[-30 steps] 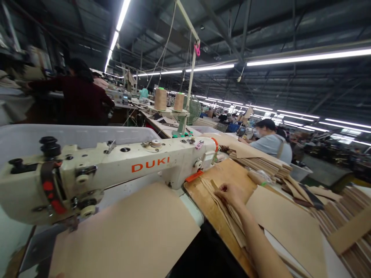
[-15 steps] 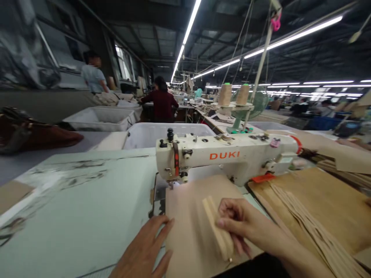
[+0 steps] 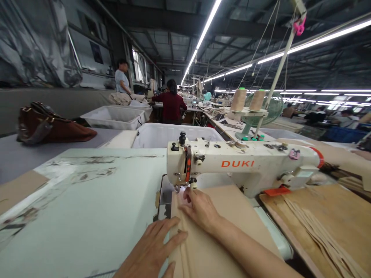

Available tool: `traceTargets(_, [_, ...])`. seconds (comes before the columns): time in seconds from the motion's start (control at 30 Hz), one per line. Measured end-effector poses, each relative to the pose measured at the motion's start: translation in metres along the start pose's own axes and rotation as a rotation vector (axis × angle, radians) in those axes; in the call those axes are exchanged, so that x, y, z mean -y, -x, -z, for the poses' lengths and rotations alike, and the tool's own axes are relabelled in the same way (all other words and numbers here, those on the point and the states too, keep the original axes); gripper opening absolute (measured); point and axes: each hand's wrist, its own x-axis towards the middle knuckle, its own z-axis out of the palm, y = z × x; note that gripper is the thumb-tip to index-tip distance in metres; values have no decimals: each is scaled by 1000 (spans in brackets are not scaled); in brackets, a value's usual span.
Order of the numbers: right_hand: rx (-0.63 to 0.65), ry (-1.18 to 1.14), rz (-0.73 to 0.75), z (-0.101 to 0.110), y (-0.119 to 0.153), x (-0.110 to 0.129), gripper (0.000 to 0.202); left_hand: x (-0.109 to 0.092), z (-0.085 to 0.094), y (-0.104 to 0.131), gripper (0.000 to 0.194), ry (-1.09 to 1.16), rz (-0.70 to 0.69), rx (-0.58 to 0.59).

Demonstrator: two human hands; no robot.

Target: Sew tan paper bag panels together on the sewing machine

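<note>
A beige panel [image 3: 228, 231] lies under the head of the white sewing machine [image 3: 214, 160]. Along the panel's left edge runs a folded beige strip [image 3: 183, 247], its far end near the presser foot [image 3: 177, 188]. My right hand [image 3: 201, 210] is closed at that far end, thumb and curled fingers on the strip just beside the foot; the fingertips are partly hidden. My left hand [image 3: 153, 245] lies flat with fingers stretched out, its fingertips touching the strip and the panel's left edge.
A brown board [image 3: 327, 204] with several loose beige strips [image 3: 315, 231] lies to the right. Behind the machine stands a white bin [image 3: 179, 133]. Thread cones [image 3: 239, 99] stand at the back right, a brown bag [image 3: 58, 125] at the left. Two people work farther back.
My right hand has carried the strip forward and left, laying it along the panel's edge up to the presser foot. My left hand's fingers now rest on the strip. The view has shifted slightly.
</note>
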Motion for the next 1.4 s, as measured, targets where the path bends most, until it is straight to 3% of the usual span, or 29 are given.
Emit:
traceTargets(0.1, [48, 23, 208, -1, 17, -4, 18, 8, -15, 1, 58, 59, -141, -29])
traceTargets(0.2, [14, 22, 361, 0, 32, -8, 17, 11, -27, 5, 56, 30, -252, -54])
traceTargets(0.33, [-5, 15, 449, 2, 37, -12, 21, 8, -19, 5, 52, 6, -250, -86])
traceTargets(0.47, [-20, 24, 447, -2, 35, -13, 22, 3, -4, 1, 49, -4, -192, -75])
traceTargets(0.57, [-29, 33, 421, -4, 35, -12, 24, 4, -3, 1, 42, -51, -185, -46])
traceTargets(0.63, [-16, 49, 403, -3, 36, -10, 27, 8, -10, 4, 39, -68, -133, 8])
traceTargets(0.73, [21, 51, 376, 2, 36, -7, 30, 17, -32, 13, 34, -17, -138, -57])
traceTargets(0.87, [53, 44, 379, 4, 35, -6, 34, 27, -60, 27, 44, -13, -143, -41])
traceTargets(1.0, [47, 74, 350, 2, 33, -6, 35, 31, -69, 29, 44, -10, -144, -56])
traceTargets(1.13, [43, 117, 352, 0, 32, -2, 39, 24, -51, 18, 41, 1, -127, -64])
traceTargets(1.23, [13, 181, 412, -3, 38, -10, 37, 7, -20, 10, 33, -17, -76, 70])
traceTargets(1.27, [-10, 220, 446, -6, 39, -19, 35, 3, -10, 9, 23, -28, -89, 62])
traceTargets(1.33, [-77, 299, 515, -17, 37, -44, 40, 7, 10, 15, 25, -40, -58, 98])
traceTargets(1.4, [-101, 362, 619, -33, 28, -71, 50, 30, 37, 34, 44, -80, 165, 133])
